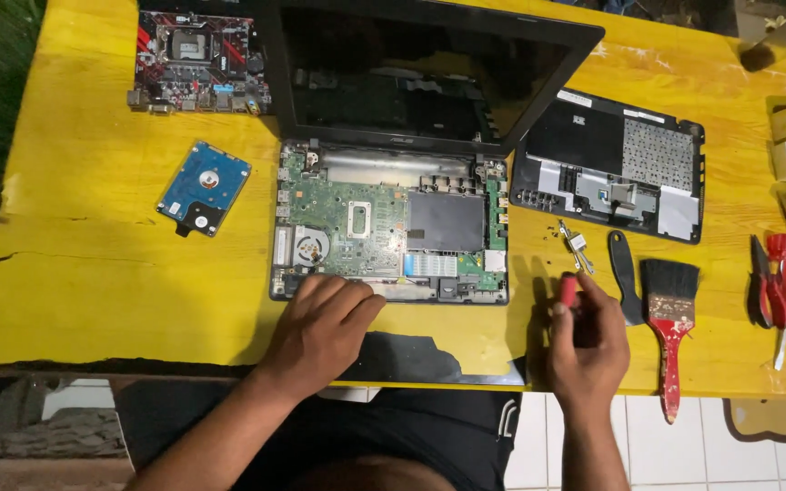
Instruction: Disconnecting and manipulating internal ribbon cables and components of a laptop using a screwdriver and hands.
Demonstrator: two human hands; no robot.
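Teardown step in hand, as we judged it: opened laptop base (391, 225) with its bare green mainboard (347, 214) exposed, fasteners being worked. We had our left hand (325, 329) flat on the front edge of the base, fingers spread and slightly curled, pressing down, gripping nothing. Right of the base, our right hand (584, 341) was closed in a fist round a red-handled screwdriver (569, 291); only the handle end showed, tip hidden. Next move, by our guess, called for a steady base and a fine tip seated square on a small screw head.

Mainboard looked matte green, studded with chips, a round fan (309, 245) at its left and a dark flat rectangle at its right. Glossy black screen (420, 68) leaned open behind the base. Right of the base lay the removed keyboard cover (611, 168), black plastic underside up, with small loose metal bits (576, 244) in front of it. Further right sat a black pry tool (625, 273), a bristly paintbrush (670, 309) with chipped red handle, and red pliers (775, 277). Left of the base lay a blue hard drive (204, 186); behind that a red-black desktop motherboard (195, 59). All sat on a worn, cracked yellow table (93, 264).
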